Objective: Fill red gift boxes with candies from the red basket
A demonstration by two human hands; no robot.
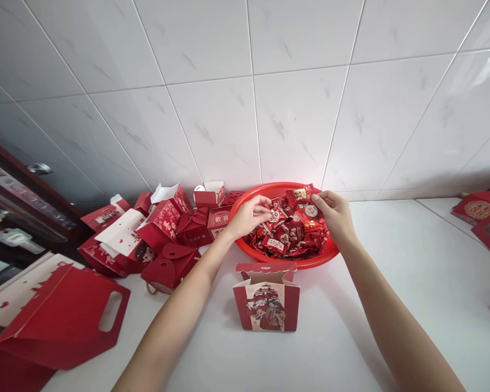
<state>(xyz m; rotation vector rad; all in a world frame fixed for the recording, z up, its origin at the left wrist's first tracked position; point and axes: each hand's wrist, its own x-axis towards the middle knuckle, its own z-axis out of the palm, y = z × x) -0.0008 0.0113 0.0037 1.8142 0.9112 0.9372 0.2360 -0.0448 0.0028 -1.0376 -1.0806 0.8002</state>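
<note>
Candy packet point(301, 194) | at fingertips of right hand point(335, 219) | over red basket point(322, 261)

Head-height view, forward (and down)

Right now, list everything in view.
Basket: one, red, by wall
Candies: many, mostly red, in basket
Open box: one, red and cream, in front of basket
Smaller boxes: several, red and white, left of basket
Large box: one, red, left foreground
Other boxes: several, red, right edge
Table: one, white, underneath
Tiled wall: one, pale grey, behind
Frame: one, dark brown, far left
Knob: one, silver, far left
Left hand: one, bare, over candies
Right hand: one, bare, right rim, pinching candy
</note>
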